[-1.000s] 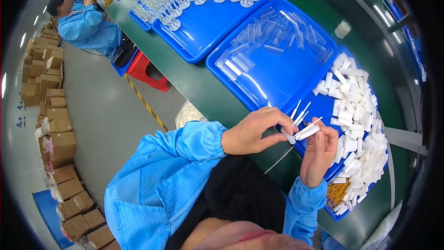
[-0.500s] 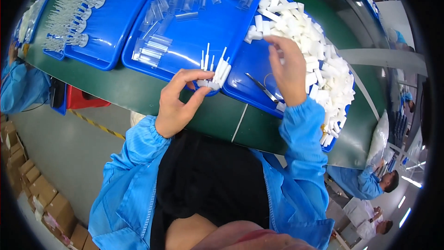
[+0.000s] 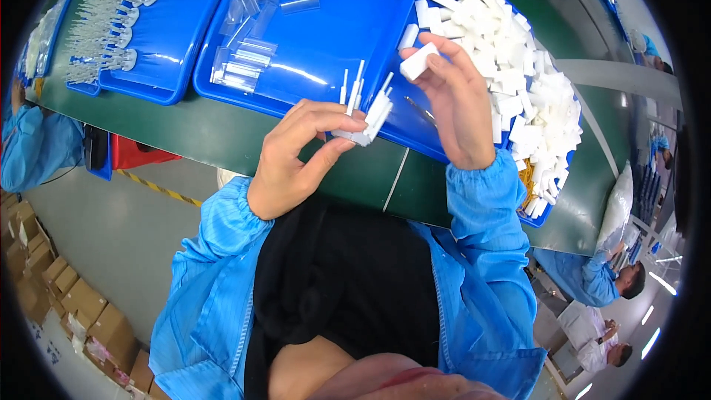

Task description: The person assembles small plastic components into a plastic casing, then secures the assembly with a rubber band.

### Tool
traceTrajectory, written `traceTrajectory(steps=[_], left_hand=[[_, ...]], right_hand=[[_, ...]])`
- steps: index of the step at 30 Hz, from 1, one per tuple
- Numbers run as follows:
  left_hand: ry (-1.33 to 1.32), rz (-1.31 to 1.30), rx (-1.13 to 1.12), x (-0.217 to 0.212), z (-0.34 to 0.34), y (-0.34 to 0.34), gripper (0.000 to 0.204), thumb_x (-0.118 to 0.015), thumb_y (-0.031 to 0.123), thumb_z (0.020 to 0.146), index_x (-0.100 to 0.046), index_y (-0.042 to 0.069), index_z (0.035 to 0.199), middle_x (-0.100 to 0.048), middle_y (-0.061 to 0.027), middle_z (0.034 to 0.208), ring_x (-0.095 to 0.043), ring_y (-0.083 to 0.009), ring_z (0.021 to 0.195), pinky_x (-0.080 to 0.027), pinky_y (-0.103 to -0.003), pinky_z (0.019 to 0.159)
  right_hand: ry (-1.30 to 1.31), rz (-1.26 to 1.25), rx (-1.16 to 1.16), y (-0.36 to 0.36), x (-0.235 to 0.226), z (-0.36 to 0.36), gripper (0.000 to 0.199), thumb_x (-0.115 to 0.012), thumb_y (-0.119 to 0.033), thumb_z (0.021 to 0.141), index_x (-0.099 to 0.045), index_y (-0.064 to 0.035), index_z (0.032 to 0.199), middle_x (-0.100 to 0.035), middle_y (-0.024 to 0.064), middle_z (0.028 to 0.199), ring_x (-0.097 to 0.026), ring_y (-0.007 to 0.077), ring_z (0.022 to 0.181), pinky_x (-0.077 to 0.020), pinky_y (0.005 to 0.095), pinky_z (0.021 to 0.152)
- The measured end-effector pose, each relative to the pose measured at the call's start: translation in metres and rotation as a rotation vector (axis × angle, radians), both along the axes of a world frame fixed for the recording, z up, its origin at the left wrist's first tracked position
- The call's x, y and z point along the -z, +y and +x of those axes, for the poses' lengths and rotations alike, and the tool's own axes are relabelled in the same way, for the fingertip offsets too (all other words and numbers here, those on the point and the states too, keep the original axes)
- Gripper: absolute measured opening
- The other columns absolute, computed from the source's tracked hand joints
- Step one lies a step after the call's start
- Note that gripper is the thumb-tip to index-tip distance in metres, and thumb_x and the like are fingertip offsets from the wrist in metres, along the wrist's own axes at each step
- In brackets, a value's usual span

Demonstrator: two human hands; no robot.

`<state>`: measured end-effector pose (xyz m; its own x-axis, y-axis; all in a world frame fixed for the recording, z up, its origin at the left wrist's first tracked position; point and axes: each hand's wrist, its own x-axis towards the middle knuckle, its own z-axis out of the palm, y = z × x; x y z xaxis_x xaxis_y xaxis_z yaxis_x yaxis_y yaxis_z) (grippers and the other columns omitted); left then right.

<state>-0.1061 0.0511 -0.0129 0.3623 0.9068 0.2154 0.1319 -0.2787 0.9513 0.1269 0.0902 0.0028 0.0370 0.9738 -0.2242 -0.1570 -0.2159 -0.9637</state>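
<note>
The left hand point(image 3: 290, 159) pinches a pale base point(image 3: 354, 136) between thumb and fingers; thin white pins point(image 3: 357, 87) stand up from it, with white pieces point(image 3: 379, 114) grouped at its right side. Farther right, a white block point(image 3: 418, 61) is held tilted between the thumb and fingers of the right hand point(image 3: 461, 104), above a blue tray point(image 3: 400, 122). Similar white blocks point(image 3: 511, 92) heap that tray's right part, beside yellow bands point(image 3: 526, 178).

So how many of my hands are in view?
2: left hand near the clear-tube tray, gripping a pronged white piece; right hand by the white pile, pinching a white block.
</note>
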Motion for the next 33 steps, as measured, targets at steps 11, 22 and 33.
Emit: traceTrajectory(steps=[11,22,33], left_hand=[[-0.003,-0.068,0.081,0.001,0.009,-0.003,0.024,-0.069,-0.003,0.088,-0.068,0.007,0.11,-0.071,-0.0079,0.113,-0.064,-0.0218,0.097,-0.049,-0.031,0.075],[-0.02,0.059,-0.062,0.01,0.016,-0.006,0.028,-0.072,-0.006,0.084,-0.066,0.005,0.109,-0.072,-0.0108,0.114,-0.065,-0.0229,0.099,-0.051,-0.031,0.077],[0.027,0.072,-0.107,0.01,0.011,-0.006,0.035,-0.073,-0.004,0.084,-0.061,0.005,0.116,-0.072,-0.0112,0.115,-0.063,-0.0195,0.099,-0.048,-0.03,0.079]], right_hand=[[0.151,-0.035,-0.106,-0.025,0.01,0.005,0.035,-0.056,-0.024,0.102,-0.056,-0.0035,0.13,-0.068,0.0151,0.113,-0.061,0.0202,0.105,-0.0429,0.0361,0.101],[-0.114,0.383,-0.201,-0.037,0.021,-0.001,0.018,-0.062,-0.013,0.1,-0.065,-0.0054,0.116,-0.071,0.0105,0.111,-0.064,0.0238,0.111,-0.0472,0.0373,0.1],[-1.337,0.789,-0.197,0.023,0.024,0.026,0.017,-0.06,-0.009,0.097,-0.07,-0.0087,0.111,-0.068,0.009,0.112,-0.062,0.0241,0.104,-0.0465,0.0383,0.096]])
